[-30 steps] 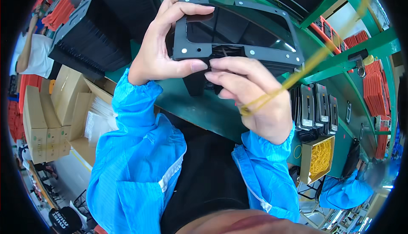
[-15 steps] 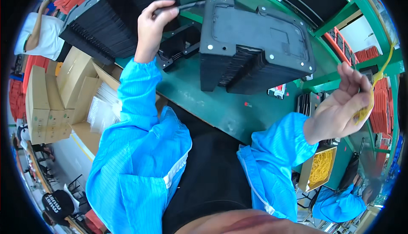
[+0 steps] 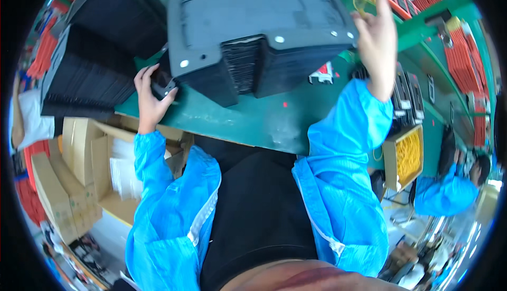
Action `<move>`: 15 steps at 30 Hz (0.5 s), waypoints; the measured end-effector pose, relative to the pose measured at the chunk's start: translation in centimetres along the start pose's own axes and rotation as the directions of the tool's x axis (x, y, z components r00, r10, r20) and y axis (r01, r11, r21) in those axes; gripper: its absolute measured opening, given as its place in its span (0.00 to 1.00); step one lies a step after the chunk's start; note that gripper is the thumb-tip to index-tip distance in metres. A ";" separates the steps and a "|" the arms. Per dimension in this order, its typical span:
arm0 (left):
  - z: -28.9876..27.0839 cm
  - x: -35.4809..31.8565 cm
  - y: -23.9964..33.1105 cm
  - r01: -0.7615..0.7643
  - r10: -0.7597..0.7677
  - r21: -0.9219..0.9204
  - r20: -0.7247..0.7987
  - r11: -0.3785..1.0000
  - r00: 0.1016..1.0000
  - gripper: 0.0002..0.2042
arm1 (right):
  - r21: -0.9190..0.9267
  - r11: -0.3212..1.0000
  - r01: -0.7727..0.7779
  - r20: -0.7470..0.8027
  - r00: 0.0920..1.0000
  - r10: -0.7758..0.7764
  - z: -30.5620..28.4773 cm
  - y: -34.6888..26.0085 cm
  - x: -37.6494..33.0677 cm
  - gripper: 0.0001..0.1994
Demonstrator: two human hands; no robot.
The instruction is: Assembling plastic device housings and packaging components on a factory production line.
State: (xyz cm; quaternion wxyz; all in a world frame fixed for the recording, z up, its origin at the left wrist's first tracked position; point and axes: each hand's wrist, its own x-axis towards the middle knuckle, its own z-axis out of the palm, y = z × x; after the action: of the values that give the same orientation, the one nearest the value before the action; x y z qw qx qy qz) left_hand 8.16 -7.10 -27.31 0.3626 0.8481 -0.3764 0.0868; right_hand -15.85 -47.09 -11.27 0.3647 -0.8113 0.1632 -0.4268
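A tall stack of black plastic panels (image 3: 253, 19) stands on the green table (image 3: 237, 127) in front of me. At its left my left hand (image 3: 149, 100) grips the near end of a black plastic frame (image 3: 165, 86), thumb on one side and fingers on the other. The stack hides the rest of that frame. My right hand (image 3: 377, 45) is raised at the stack's far right corner, holding a thin yellow rubber band (image 3: 362, 5) that loops by its fingers. The fingertips are slightly blurred.
More black panels (image 3: 79, 74) are stacked at the left. Open cardboard boxes (image 3: 100, 159) stand below them. A box of yellow bands (image 3: 404, 159) is at the right, near dark stacked parts (image 3: 409, 101). Green shelving holds orange parts (image 3: 465, 61). A person in blue (image 3: 446, 193) sits at the lower right.
My left hand has come down toward me from beyond the left stack, to the frame beside the panels. The right hand has moved left and away, up to the panel stack. The view has shifted.
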 end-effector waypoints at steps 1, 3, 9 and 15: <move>0.2 -0.1 -0.2 0.033 -0.033 0.006 -0.018 0.999 0.999 0.38 | -0.175 0.984 0.027 -0.037 0.999 -0.034 0.2 1.6 0.0 0.19; -0.2 -0.3 0.3 0.047 -0.048 0.020 0.050 0.999 0.998 0.40 | -0.411 0.904 0.117 -0.009 0.991 -0.133 0.8 5.3 -0.4 0.20; -2.7 4.8 5.4 -0.050 0.052 -0.042 0.042 0.998 0.998 0.49 | -0.517 0.810 0.278 0.454 0.891 -0.017 2.6 21.1 -5.0 0.09; -4.5 7.7 16.8 -0.224 0.195 -0.804 -0.137 0.550 0.971 0.58 | -0.670 0.664 0.332 0.456 0.890 0.015 -0.3 18.4 -3.8 0.07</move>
State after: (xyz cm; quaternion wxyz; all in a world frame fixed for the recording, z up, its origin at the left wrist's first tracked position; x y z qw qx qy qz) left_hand 2.38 -16.11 -11.64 0.7041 0.5340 -0.4663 -0.0398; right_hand -17.46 -57.55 -26.82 -0.0041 -0.9718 0.1637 -0.1696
